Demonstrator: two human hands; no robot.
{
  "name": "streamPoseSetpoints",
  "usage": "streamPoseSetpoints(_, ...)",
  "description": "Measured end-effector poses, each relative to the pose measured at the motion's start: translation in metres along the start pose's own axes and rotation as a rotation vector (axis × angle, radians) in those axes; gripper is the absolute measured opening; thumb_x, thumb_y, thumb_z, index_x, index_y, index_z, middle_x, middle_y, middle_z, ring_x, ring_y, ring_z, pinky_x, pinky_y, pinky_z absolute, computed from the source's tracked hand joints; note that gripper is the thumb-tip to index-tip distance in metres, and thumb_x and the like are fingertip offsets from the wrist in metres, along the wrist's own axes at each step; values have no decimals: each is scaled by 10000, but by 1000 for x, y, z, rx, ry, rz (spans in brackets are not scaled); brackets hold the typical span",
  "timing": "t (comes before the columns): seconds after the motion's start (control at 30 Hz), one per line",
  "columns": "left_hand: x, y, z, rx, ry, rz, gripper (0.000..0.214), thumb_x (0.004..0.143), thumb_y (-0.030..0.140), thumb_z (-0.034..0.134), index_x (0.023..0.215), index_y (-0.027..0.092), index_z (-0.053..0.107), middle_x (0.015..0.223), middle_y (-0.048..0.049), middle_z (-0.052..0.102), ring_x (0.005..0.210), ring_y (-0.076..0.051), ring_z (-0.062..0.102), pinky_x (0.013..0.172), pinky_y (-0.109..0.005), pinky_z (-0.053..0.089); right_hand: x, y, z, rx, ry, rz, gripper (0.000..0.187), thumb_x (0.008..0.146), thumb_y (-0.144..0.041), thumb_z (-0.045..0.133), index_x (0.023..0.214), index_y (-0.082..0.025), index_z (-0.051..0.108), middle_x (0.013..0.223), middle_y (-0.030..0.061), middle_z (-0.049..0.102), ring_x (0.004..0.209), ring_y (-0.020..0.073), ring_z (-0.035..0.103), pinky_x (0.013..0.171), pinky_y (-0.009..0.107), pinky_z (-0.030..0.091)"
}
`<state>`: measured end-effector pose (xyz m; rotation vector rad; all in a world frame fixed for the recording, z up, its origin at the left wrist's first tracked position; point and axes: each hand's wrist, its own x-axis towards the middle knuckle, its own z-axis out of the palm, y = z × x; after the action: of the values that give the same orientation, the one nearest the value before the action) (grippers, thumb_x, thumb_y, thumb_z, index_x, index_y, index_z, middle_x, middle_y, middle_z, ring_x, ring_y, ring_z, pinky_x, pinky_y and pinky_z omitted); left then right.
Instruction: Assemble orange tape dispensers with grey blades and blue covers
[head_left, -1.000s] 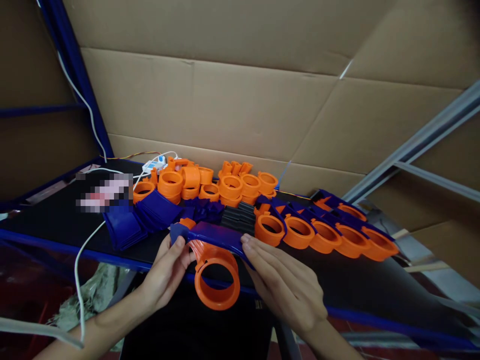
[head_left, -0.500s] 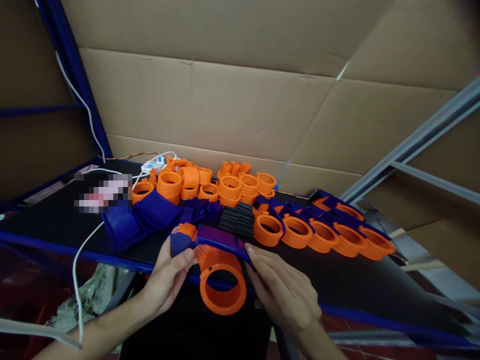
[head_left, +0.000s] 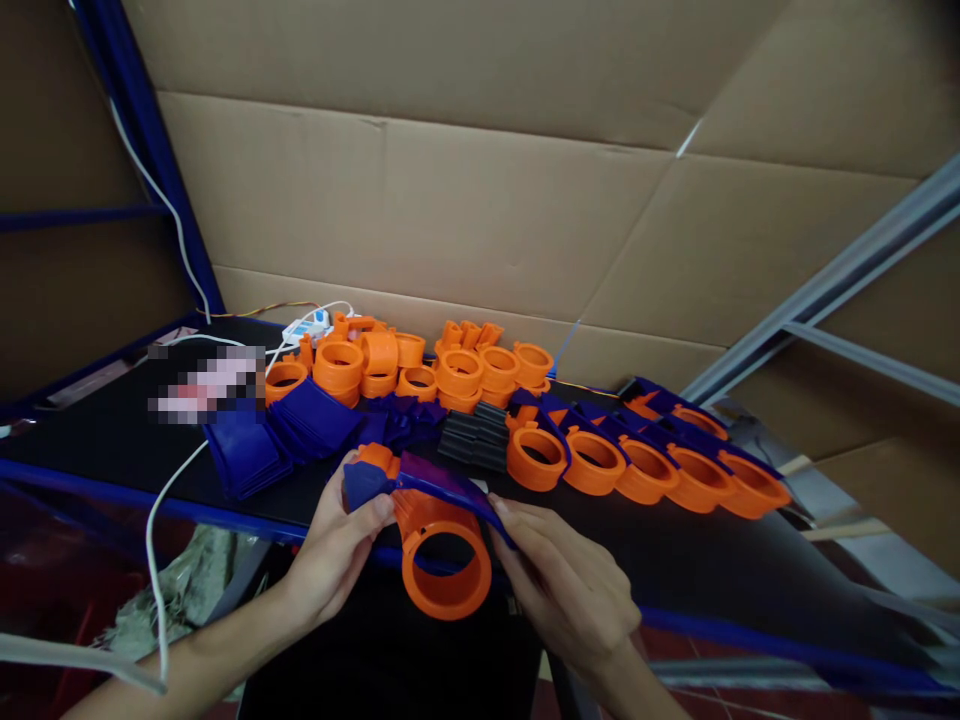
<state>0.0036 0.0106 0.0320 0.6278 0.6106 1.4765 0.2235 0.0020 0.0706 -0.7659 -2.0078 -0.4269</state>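
Observation:
Between my hands, over the table's front edge, is an orange and blue tape dispenser (head_left: 448, 583), its round ring facing me. My left hand (head_left: 330, 560) is closed around its left end, thumb against the blue end piece. At the other side my right hand (head_left: 574, 580) pinches the far end of the blue plate (head_left: 446, 480) that runs across the top. The right fingertips are partly hidden behind that plate. Just beyond lie black ribbed strips (head_left: 474, 438) and stacks of flat blue pieces (head_left: 247, 450).
Orange rings (head_left: 459, 372) are piled at the back of the black table (head_left: 720, 560). A row of orange and blue dispensers (head_left: 646, 472) stands at right. White cables (head_left: 154, 540) hang at left, near a power strip (head_left: 306, 328). Cardboard (head_left: 450, 200) walls the back.
The tape dispenser has risen very slightly in my hands. The blue plate now looks more tilted down toward my right hand. My grip stays the same.

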Motion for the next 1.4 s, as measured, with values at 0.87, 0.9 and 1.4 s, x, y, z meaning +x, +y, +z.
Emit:
streamPoseSetpoints(0.87, -2, -2, 3, 40, 51, -18, 438, 704, 213, 842, 1093, 231, 640, 962, -12, 708, 957, -205, 667, 886, -328, 514, -1, 3, 4, -61, -25, -93, 426, 816, -11, 705, 1221, -139, 664, 971, 99, 780, 942, 242, 753, 851, 323, 649)
streamPoseSetpoints(0.9, -2, -1, 3, 44, 55, -13, 437, 698, 208, 844, 1084, 233, 640, 959, -7, 701, 957, -204, 663, 889, -330, 512, -1, 3, 3, -51, -23, -84, 428, 818, -11, 703, 1223, -144, 663, 971, 97, 780, 939, 242, 754, 848, 324, 650)
streamPoseSetpoints(1.4, -6, 5, -3, 131, 62, 56, 518, 704, 213, 829, 1183, 253, 636, 1077, -35, 691, 1003, -234, 640, 908, -337, 509, -9, 13, -4, 247, -317, 34, 419, 896, -158, 631, 1312, -196, 591, 1271, 139, 675, 1209, 257, 632, 983, 416, 565)
